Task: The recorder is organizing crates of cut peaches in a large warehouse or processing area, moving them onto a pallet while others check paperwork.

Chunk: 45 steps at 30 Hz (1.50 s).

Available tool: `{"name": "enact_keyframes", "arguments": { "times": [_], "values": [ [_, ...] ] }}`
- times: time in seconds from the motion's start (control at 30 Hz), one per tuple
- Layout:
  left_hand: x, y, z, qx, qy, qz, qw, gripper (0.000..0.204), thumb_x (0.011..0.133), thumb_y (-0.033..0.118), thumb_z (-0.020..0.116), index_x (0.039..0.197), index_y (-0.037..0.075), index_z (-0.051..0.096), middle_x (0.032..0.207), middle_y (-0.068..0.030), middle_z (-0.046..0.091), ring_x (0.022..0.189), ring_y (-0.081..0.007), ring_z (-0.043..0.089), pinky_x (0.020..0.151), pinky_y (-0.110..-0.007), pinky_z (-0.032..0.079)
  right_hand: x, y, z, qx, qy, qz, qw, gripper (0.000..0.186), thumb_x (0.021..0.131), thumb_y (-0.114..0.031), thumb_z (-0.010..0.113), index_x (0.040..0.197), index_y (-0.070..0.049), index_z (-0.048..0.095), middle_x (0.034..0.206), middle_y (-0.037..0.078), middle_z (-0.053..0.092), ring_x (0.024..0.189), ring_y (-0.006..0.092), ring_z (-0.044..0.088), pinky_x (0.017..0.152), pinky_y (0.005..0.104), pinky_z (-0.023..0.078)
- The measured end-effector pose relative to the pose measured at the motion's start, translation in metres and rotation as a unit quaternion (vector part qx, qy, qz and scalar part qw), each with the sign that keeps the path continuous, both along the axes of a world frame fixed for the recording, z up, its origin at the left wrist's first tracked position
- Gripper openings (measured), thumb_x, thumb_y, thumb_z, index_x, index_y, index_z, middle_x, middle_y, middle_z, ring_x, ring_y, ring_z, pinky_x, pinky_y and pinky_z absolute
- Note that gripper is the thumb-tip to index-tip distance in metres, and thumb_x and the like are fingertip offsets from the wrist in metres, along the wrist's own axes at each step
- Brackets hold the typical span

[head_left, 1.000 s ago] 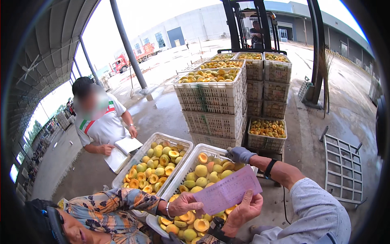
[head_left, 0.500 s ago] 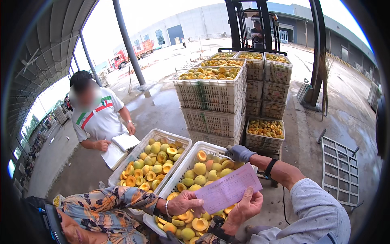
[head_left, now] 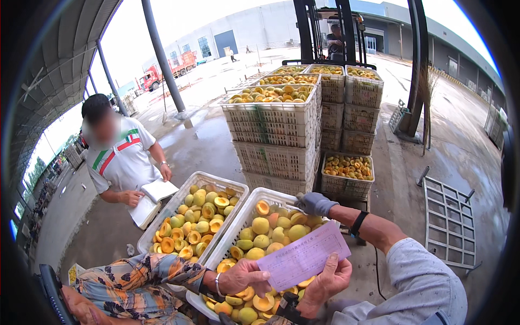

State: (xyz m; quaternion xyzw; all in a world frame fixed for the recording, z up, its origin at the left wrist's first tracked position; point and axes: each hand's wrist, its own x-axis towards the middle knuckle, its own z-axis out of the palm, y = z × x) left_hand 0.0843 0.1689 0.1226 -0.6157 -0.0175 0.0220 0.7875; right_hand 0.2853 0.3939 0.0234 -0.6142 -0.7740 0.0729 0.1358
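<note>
At the far rim of the white plastic crate [head_left: 277, 195], my right hand [head_left: 317, 205] is closed over the edge in a grey glove, a black band at its wrist. Only a sliver of my gloved left hand [head_left: 226, 319] shows at the lower edge, by the crate's near end; its fingers are hidden. The crate is full of halved yellow stone fruit [head_left: 261, 241], some with reddish hollows. Over the fruit, the bare hands [head_left: 327, 281] of another person in floral sleeves hold out a pink printed paper slip [head_left: 303, 260].
A second white crate of fruit [head_left: 219, 179] adjoins on the left. Beyond it a person [head_left: 122, 157] holds an open notebook [head_left: 160, 189]. Stacked full crates [head_left: 273, 122] stand ahead, with a forklift [head_left: 346, 32] behind. A metal rack [head_left: 449, 222] lies at right.
The view has shifted slightly, so crates, stacks and forklift appear a little further left. The slip is tilted a bit differently and sits slightly lower. My right hand keeps its hold on the rim.
</note>
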Motion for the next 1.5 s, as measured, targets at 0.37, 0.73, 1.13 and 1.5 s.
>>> {"name": "enact_keyframes", "arguments": {
  "times": [0.37,0.73,1.13,1.5],
  "values": [
    [0.003,-0.002,0.019,-0.025,-0.012,-0.017,0.999,0.015,0.092,0.011,0.066,0.089,0.004,0.054,0.083,-0.0023,0.059,0.080,-0.0090,0.058,0.078,-0.024,0.052,-0.003,-0.006,0.014,-0.038,0.010,-0.016,0.999,0.034,0.098,-0.037,0.046,0.098,-0.005,0.055,0.079,0.022,0.066,0.076,0.0441,0.064,0.065,0.0521,0.048],
    [0.002,-0.009,0.039,0.005,0.005,-0.002,1.000,0.014,0.092,0.011,0.066,0.092,0.004,0.054,0.088,-0.0056,0.061,0.084,-0.0136,0.060,0.081,-0.028,0.053,-0.002,0.000,0.005,-0.050,0.017,-0.008,0.999,0.033,0.098,-0.037,0.046,0.101,-0.005,0.055,0.081,0.022,0.067,0.077,0.0430,0.065,0.067,0.0509,0.049],
    [-0.004,-0.020,0.072,0.029,0.019,0.014,0.999,0.010,0.091,0.008,0.065,0.094,0.004,0.057,0.093,-0.0085,0.064,0.089,-0.0180,0.062,0.085,-0.031,0.053,-0.001,-0.009,0.014,-0.077,0.035,-0.014,0.996,0.039,0.098,-0.042,0.046,0.106,-0.004,0.056,0.086,0.022,0.068,0.082,0.0439,0.065,0.072,0.0507,0.049],
    [-0.011,-0.018,0.063,0.161,0.085,0.005,0.983,0.021,0.090,0.014,0.070,0.088,0.003,0.052,0.084,-0.0045,0.059,0.080,-0.0122,0.059,0.081,-0.029,0.053,-0.002,-0.008,0.017,-0.069,0.044,-0.006,0.997,0.042,0.098,-0.042,0.045,0.106,-0.003,0.056,0.089,0.023,0.068,0.086,0.0437,0.065,0.075,0.0505,0.049]
  ]
}}
